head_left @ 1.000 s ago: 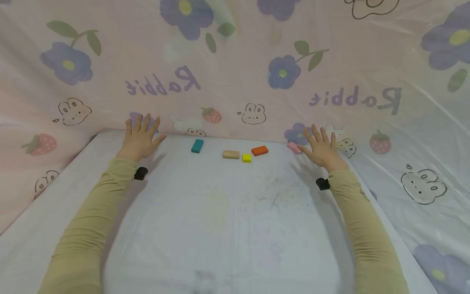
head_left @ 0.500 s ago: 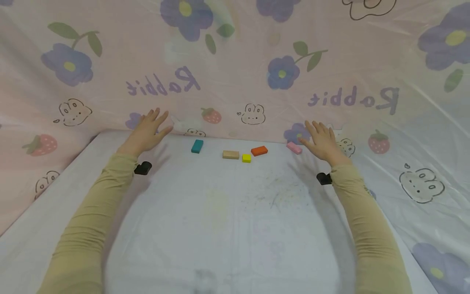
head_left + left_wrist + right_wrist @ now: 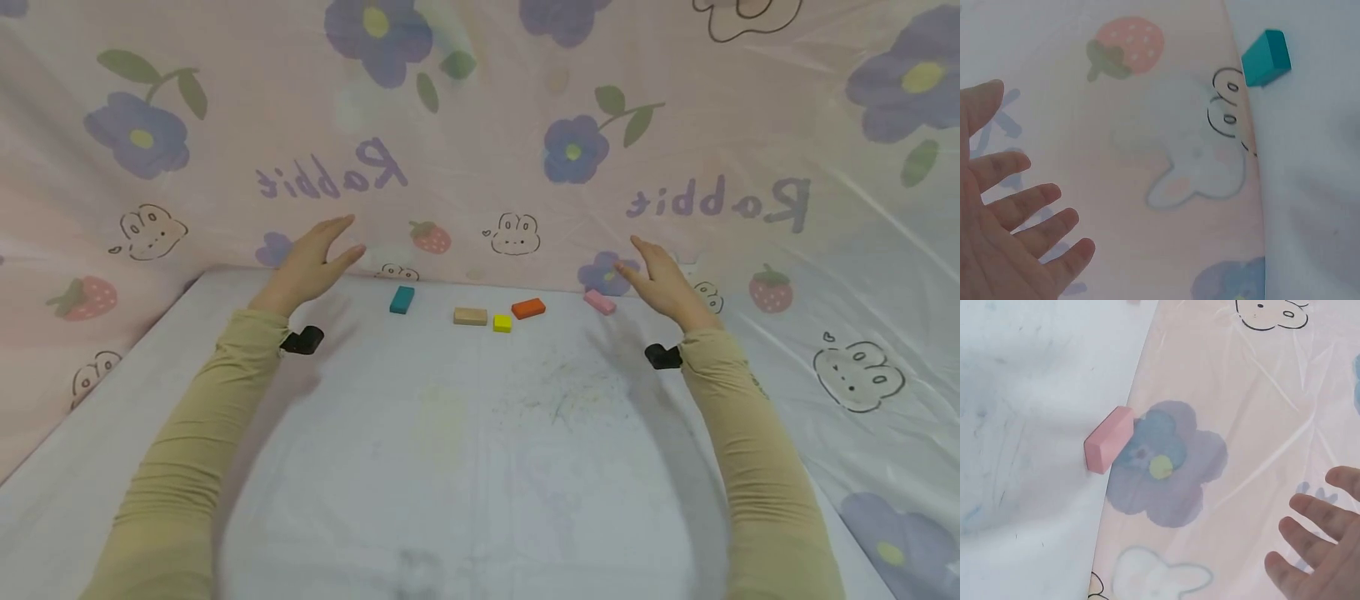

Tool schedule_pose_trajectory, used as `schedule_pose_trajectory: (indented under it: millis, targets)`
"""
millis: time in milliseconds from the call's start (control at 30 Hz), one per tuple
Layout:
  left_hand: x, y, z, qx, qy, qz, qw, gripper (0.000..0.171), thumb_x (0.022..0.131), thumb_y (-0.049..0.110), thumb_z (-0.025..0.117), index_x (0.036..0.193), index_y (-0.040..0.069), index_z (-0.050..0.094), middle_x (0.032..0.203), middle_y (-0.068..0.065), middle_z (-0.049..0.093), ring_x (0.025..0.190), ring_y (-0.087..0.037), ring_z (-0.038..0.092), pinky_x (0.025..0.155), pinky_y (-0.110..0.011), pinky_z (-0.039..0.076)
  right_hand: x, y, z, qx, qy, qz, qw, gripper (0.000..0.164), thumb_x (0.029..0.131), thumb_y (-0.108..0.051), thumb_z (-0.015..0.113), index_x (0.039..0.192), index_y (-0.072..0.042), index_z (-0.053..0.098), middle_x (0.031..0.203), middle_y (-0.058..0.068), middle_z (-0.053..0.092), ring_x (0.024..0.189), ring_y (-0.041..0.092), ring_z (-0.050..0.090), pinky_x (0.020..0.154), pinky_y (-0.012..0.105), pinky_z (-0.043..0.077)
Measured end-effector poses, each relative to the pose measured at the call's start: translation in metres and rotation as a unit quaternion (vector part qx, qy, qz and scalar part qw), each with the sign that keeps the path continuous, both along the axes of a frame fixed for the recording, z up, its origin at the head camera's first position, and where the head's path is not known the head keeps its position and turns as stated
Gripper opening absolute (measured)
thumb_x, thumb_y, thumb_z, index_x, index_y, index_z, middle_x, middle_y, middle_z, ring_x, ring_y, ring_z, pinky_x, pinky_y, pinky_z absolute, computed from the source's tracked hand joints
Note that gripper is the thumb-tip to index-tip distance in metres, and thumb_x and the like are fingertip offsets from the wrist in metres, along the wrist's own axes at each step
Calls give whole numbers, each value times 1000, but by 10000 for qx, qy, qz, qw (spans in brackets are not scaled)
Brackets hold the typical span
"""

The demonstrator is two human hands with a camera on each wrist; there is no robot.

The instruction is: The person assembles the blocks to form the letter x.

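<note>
My left hand (image 3: 306, 265) hovers above the far left of the table, turned sideways with fingers straight and holding nothing. To its right a teal block (image 3: 402, 300) lies on the white surface; the left wrist view shows the same teal block (image 3: 1266, 57) apart from the fingers. Over the far right, my right hand (image 3: 666, 282) is also raised, palm inward, fingers extended. Nearest to it lies a pink block (image 3: 599, 302), seen too as a pink block (image 3: 1109, 440) in the right wrist view. Between them lie a tan block (image 3: 470, 317), a small yellow block (image 3: 502, 323) and an orange block (image 3: 528, 308).
A pale curtain (image 3: 465, 183) printed with flowers, rabbits and strawberries hangs behind the table and along both sides. The white tabletop (image 3: 420, 467) has faint stains right of its middle. Black wrist cameras (image 3: 303, 340) hang below both sleeves.
Both hands have turned from palms down to sideways, palms inward. The left hand has shifted slightly right and up. The blocks have stayed in place.
</note>
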State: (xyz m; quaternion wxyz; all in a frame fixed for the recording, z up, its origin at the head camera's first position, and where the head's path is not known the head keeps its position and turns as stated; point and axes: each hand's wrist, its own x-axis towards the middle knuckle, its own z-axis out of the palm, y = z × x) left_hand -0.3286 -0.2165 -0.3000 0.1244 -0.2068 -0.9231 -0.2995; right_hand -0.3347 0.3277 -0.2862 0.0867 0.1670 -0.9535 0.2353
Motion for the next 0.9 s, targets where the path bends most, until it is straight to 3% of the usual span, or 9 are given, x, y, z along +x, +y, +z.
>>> schedule_pose_trajectory:
  millis: [233, 433, 633, 900]
  targets:
    - [2, 15, 1, 883, -73, -248, 9958, 65, 98, 41, 51, 149, 7, 30, 149, -19, 33, 135, -36, 31, 107, -53, 27, 1, -2, -1, -642, -241, -143, 9975, 73, 100, -49, 38, 152, -3, 15, 150, 29, 23, 137, 45, 20, 108, 60, 17]
    - [4, 26, 3, 1551, -445, -456, 9858, 62, 97, 41, 53, 148, 12, 34, 142, -18, 43, 130, -35, 39, 105, -52, 32, 3, -4, -2, -1046, -294, -179, 9939, 71, 100, -50, 37, 152, -6, 19, 148, 28, 28, 135, 46, 26, 107, 60, 22]
    - [5, 35, 3, 2056, -882, -824, 9712, 58, 99, 34, 51, 148, 10, 34, 140, -19, 43, 124, -35, 45, 101, -51, 36, 4, -4, -5, -1324, -380, -346, 9899, 71, 99, -53, 36, 152, -8, 22, 148, 26, 31, 134, 43, 28, 106, 61, 24]
    - [12, 47, 4, 2541, -1031, -1123, 9551, 52, 100, 23, 52, 145, 3, 36, 138, -20, 45, 119, -34, 48, 99, -46, 41, 3, 0, -12, -1442, -400, -424, 9878, 72, 99, -55, 34, 151, -7, 23, 150, 22, 30, 136, 42, 25, 107, 60, 22]
